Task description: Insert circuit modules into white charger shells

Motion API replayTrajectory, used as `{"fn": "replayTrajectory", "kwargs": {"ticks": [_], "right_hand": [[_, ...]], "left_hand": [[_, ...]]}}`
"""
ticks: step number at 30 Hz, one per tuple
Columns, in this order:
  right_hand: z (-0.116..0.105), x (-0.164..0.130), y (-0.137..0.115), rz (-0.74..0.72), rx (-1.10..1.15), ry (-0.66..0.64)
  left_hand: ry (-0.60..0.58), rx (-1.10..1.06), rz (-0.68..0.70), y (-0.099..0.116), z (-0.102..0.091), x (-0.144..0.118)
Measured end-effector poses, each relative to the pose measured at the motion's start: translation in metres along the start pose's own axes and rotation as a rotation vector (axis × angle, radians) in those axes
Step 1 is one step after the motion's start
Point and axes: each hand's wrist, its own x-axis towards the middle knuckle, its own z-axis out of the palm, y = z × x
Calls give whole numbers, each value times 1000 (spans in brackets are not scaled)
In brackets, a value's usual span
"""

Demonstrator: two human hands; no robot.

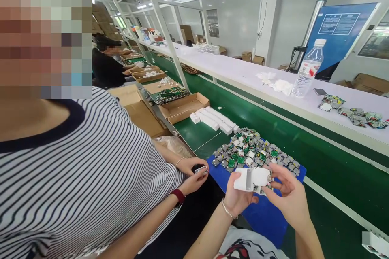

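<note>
My left hand (234, 200), with a bangle at the wrist, is closed around a white plastic housing (242, 179). My right hand (290, 194) pinches a circuit board assembly (269, 178) with a white block on top and metal ports at its edge. The assembly sits against the open end of the housing; how far it reaches inside I cannot tell. Beyond both hands, a pile of small circuit board assemblies (249, 149) in grey, green and white lies on a blue mat (270, 218).
Rows of white housings (214, 119) and a cardboard tray (182, 107) stand farther along the green bench. On the raised white shelf are a water bottle (308, 68) and more board assemblies (358, 117). A person in a striped shirt (121, 170) is close on the left.
</note>
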Motion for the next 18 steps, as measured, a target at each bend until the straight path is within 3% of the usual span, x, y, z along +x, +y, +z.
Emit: {"fn": "replayTrajectory", "kwargs": {"ticks": [4,7,18], "right_hand": [[7,0,-1,-187,-132,-168],[12,2,2,-279,-203,-183],[22,-1,6,-386,-198,-221]], "left_hand": [[-30,42,64,3,2,-3],[-27,69,129,6,4,-5],[-40,163,219,15,2,-15]]}}
